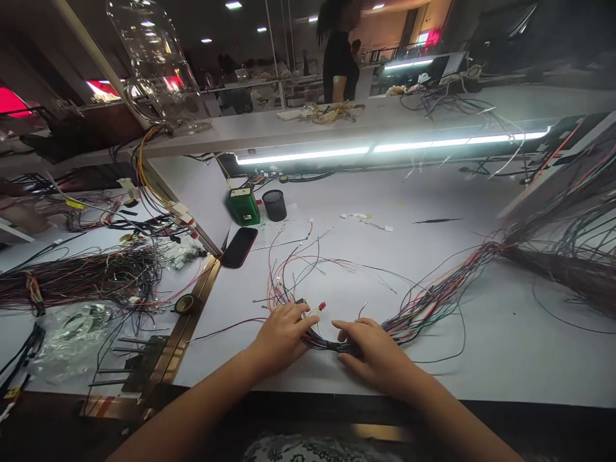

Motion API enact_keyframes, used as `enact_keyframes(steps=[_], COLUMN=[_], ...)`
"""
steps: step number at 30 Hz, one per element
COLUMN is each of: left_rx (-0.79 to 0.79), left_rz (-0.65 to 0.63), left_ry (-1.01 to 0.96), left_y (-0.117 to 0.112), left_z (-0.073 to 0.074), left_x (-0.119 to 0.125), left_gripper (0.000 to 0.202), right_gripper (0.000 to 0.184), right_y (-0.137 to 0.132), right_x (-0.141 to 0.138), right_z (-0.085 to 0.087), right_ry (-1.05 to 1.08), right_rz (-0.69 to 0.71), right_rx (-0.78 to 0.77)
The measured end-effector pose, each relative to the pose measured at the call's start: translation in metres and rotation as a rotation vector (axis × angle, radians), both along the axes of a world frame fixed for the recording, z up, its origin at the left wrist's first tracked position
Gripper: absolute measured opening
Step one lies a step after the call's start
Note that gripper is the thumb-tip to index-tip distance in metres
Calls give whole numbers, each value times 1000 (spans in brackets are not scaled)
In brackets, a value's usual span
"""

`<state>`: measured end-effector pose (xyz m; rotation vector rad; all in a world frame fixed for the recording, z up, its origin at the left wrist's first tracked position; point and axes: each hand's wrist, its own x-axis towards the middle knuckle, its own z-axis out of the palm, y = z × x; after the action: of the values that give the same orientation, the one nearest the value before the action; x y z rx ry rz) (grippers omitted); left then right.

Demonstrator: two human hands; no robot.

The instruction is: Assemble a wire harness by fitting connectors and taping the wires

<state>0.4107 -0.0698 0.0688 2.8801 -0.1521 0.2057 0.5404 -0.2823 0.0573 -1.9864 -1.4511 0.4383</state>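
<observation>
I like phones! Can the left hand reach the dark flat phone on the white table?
Probably yes. The left hand rests on the bundle of coloured wires, and mostly bare white table lies between it and the dark flat phone.

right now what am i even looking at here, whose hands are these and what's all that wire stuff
There is one picture, from a camera worn on a person's head, looking down at their own bare hands. The left hand lies on a wire bundle and the right hand closes over it; the coloured wires trail off right across a white table. Farther back lie a black phone, a green box and a black mesh cup. Another person stands behind the far shelf.
</observation>
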Motion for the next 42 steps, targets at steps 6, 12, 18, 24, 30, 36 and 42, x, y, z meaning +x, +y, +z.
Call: enact_keyframes(steps=[6,12,18,24,30,36,42], left_rx=[-29,-168,-193,-143,-157,-136,-119], left_rz=[-151,-133,-103,-167,-116,-169,-209], left_ry=[-59,-72,-101,-187,-222,-204,-197], left_y=[-16,-21,-27,-32,-29,-30,-36], left_z=[-11,-17,-19,-9,2,3,2], left_x=[-1,9,9,9,15,18,19], left_gripper=[30,15,14,9,9,9,10], right_gripper=[17,7,25,21,16,21,20], right_y=[-1,3,14,20,7,7,16], right_x=[0,2,-1,12,24,15,14], right_z=[-15,-1,9,6,34,54,62], right_ry=[-52,-42,-296,-179,8,-223,-502], right_rz=[48,19,93,-110,43,119,255], right_rx=[44,22,-89,-386,-131,-241,-419])
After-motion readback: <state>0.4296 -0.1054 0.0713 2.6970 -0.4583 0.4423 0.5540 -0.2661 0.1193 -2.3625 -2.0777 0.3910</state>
